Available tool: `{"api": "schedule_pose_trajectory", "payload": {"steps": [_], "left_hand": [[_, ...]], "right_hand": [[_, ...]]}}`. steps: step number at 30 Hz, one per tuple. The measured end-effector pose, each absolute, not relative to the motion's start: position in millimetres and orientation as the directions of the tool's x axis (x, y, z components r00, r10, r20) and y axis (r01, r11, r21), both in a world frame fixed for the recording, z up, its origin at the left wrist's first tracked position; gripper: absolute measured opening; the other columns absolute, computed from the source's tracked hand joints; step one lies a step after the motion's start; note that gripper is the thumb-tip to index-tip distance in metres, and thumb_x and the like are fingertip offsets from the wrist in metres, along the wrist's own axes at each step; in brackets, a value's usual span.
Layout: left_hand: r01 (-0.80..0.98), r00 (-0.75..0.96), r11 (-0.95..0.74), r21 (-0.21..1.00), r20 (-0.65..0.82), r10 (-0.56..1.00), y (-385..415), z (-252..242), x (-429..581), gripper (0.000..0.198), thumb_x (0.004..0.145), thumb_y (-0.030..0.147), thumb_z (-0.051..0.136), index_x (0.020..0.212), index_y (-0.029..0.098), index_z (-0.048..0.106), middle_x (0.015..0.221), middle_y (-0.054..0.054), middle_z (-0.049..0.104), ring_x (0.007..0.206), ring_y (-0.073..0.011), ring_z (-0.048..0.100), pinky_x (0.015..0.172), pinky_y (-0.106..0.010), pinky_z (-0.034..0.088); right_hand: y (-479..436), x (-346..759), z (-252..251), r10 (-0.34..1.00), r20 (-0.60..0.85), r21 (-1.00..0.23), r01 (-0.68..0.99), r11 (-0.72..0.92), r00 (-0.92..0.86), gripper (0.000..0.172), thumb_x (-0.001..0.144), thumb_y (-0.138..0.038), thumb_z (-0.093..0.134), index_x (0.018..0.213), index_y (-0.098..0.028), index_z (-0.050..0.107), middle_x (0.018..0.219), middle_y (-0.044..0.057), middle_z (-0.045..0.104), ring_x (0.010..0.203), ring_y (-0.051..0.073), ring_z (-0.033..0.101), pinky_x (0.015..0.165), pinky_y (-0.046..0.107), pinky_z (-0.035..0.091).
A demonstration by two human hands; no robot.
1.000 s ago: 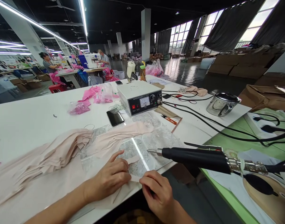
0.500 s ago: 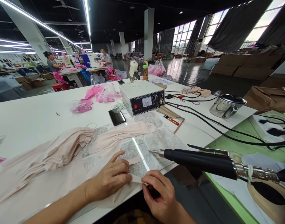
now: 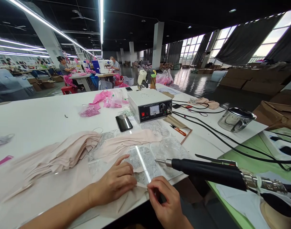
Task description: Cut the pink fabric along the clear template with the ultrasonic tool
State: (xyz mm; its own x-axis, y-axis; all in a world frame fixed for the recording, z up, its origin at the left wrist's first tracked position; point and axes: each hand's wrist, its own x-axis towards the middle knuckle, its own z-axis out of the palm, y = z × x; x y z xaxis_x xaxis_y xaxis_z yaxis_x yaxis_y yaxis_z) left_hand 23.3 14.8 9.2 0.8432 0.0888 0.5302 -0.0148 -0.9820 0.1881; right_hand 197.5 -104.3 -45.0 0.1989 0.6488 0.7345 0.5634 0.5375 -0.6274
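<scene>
While fabric [image 3: 132,198] in fingers [image 3: 157,183], pink-filled bag [image 3: 89,111] beyond

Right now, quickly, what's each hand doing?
Left hand: resting on the cloth; whether it grips cannot be told.
Right hand: closed, pinching the cloth's edge.

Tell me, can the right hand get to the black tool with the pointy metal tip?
Probably yes: the black tool is close to the right hand, with nothing seen between them, though that hand pinches pale cloth.
</scene>
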Motion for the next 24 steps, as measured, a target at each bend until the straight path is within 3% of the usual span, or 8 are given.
{"api": "schedule_pose_trajectory", "payload": {"steps": [9,16,21,24], "left_hand": [[0.022,0.803,-0.994,0.111,0.59,0.084,18,8,6,0.018,0.097,0.009,0.047,0.084,0.02,0.054,0.071,0.003,0.055,0.08,-0.0135,0.058,0.112,-0.049,0.031],[0.095,0.797,-0.969,0.227,0.567,0.21,24,4,-7,0.021,0.099,0.027,0.053,0.08,0.019,0.055,0.074,0.002,0.057,0.078,-0.0119,0.06,0.11,-0.044,0.034],[0.148,0.787,-0.943,0.297,0.542,0.295,31,2,-11,0.028,0.098,0.036,0.055,0.076,0.02,0.056,0.07,0.003,0.058,0.073,-0.0111,0.061,0.108,-0.039,0.037],[0.26,0.732,-0.906,0.333,0.544,0.41,40,2,-9,0.021,0.098,0.033,0.053,0.083,0.02,0.058,0.078,0.0,0.06,0.077,-0.0139,0.06,0.094,-0.036,0.047]], "right_hand": [[-104,200,-55,0.597,0.782,-0.575,0.573,0.583,0.178,0.024,0.08,0.0,0.056,0.091,-0.02,0.062,0.074,0.004,0.064,0.062,0.014,0.064,0.054,0.022,0.053],[-105,203,-58,0.695,0.703,-0.656,0.518,0.549,0.154,0.018,0.081,-0.004,0.056,0.087,-0.021,0.06,0.073,0.002,0.061,0.057,0.013,0.06,0.05,0.023,0.05],[-105,196,-58,0.726,0.624,-0.756,0.461,0.465,0.289,0.012,0.087,-0.016,0.054,0.079,-0.022,0.059,0.07,0.001,0.059,0.056,0.012,0.056,0.05,0.024,0.045],[-105,195,-54,0.758,0.553,-0.8,0.474,0.367,0.346,0.017,0.088,-0.026,0.054,0.072,-0.022,0.058,0.064,0.0,0.055,0.053,0.012,0.053,0.048,0.023,0.041]]}}
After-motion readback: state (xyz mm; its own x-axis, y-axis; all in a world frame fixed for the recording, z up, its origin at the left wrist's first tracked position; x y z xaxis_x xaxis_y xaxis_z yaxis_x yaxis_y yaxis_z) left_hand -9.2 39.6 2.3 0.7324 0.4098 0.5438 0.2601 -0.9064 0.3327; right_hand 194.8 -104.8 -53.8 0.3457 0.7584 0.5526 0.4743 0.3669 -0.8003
